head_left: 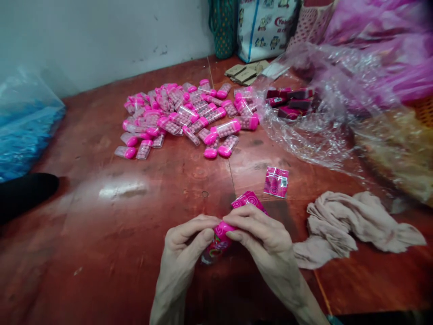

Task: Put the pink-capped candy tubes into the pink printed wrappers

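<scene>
Left hand (184,243) and right hand (265,237) both pinch one shiny pink printed packet (222,236), while many clear pink-capped plastic containers (184,115) lie heaped without printed film.

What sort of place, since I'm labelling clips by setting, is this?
Likely a small workshop or home work area: a heap of pink-capped clear plastic containers, glossy pink printed wrappers and crumpled clear plastic sheeting lie on a reddish-brown surface.
</scene>
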Demonstrator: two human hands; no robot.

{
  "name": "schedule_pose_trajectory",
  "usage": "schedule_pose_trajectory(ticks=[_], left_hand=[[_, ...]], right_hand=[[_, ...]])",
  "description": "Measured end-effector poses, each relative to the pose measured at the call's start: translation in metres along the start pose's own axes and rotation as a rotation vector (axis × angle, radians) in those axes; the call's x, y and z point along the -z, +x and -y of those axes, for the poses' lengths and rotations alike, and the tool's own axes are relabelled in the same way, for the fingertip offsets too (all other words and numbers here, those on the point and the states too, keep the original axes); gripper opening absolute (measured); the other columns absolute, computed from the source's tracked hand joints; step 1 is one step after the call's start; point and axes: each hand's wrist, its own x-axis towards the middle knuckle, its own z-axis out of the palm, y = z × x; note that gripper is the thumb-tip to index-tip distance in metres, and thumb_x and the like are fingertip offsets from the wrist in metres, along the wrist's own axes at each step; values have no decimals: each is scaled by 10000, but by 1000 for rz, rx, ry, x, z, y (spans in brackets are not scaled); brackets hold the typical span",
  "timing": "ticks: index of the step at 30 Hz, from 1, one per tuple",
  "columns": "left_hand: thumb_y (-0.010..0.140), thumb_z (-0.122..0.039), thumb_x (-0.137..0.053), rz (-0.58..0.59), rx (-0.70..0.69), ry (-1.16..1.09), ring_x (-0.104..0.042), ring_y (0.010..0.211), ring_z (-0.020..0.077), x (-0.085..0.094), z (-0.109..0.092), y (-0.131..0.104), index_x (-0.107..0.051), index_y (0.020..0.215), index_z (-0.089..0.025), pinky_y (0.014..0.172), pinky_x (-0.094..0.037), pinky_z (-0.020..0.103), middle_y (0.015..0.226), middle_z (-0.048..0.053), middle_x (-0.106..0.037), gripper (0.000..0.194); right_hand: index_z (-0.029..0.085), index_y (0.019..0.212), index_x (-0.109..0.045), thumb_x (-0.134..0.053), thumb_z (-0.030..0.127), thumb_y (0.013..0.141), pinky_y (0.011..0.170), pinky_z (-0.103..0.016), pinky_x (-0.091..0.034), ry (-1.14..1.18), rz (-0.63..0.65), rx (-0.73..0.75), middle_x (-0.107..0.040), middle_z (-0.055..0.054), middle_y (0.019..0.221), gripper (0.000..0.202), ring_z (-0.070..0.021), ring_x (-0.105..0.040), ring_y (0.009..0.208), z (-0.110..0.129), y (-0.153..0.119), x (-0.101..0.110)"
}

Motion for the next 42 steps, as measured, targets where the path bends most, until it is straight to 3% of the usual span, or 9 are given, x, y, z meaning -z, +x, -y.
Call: schedule_pose_trajectory(ticks=[5,12,17,21,30,34,38,40,42], left_hand=[[760,-83,-584,44,-45,122,-622,783,189,-3,-12,6,-704,836,-246,709,-483,303,831,25,-689,216],[697,-10,-605,76,-497,554,-634,764,217,-3,-21,4,-701,929,-217,720,-497,335,801,54,-703,326],[714,-35,-570,193,-587,876,-634,764,220,2,-23,5,-693,926,-211,726,-491,307,780,66,-698,302],[739,-59,-535,263,-515,879,-618,741,197,9,-18,4,-677,862,-217,709,-481,281,748,54,-670,246],[753,-96,-536,282,-346,748,-589,665,163,10,-11,5,-687,749,-209,638,-477,251,691,39,-657,189],[737,-90,-579,109,-232,479,-630,760,197,6,-11,3,-696,843,-208,717,-496,283,781,55,-691,197],[593,-78,-727,-45,123,56,-658,691,180,-5,-3,-4,-683,923,-248,628,-530,239,812,22,-708,374],[590,-82,-733,-121,242,-64,-651,652,148,-11,1,-6,-693,873,-235,593,-519,197,766,10,-707,324],[618,-101,-718,-212,273,-172,-642,642,125,-15,5,-7,-695,860,-215,600,-509,177,743,13,-705,268]], right_hand=[[243,992,-670,-550,98,830,722,-229,-461,112,90,-65,-602,-15,872,248,-123,-578,817,-3,-1,8],[244,925,-692,-577,146,819,731,-251,-474,163,81,-121,-642,-10,852,185,-136,-599,813,-13,0,9],[228,875,-703,-572,145,819,735,-266,-475,157,117,-176,-650,-11,831,165,-136,-603,790,-14,1,11],[212,870,-702,-561,124,823,738,-267,-470,148,153,-206,-654,-15,829,172,-134,-603,784,-16,1,10],[194,842,-701,-564,113,818,716,-260,-469,164,239,-264,-655,-12,804,161,-127,-599,759,-20,2,8],[203,842,-698,-570,157,820,708,-263,-475,161,174,-281,-663,-12,805,138,-136,-606,759,-21,4,6],[201,780,-681,-650,192,758,675,-245,-471,86,31,-270,-653,1,752,39,-138,-598,724,-18,2,-2],[198,748,-676,-625,202,779,658,-244,-467,75,-26,-246,-641,-1,726,59,-135,-587,699,-16,0,-7],[194,772,-678,-541,227,840,606,-237,-466,122,-78,-267,-631,-7,701,156,-123,-570,640,-16,-2,-10]])
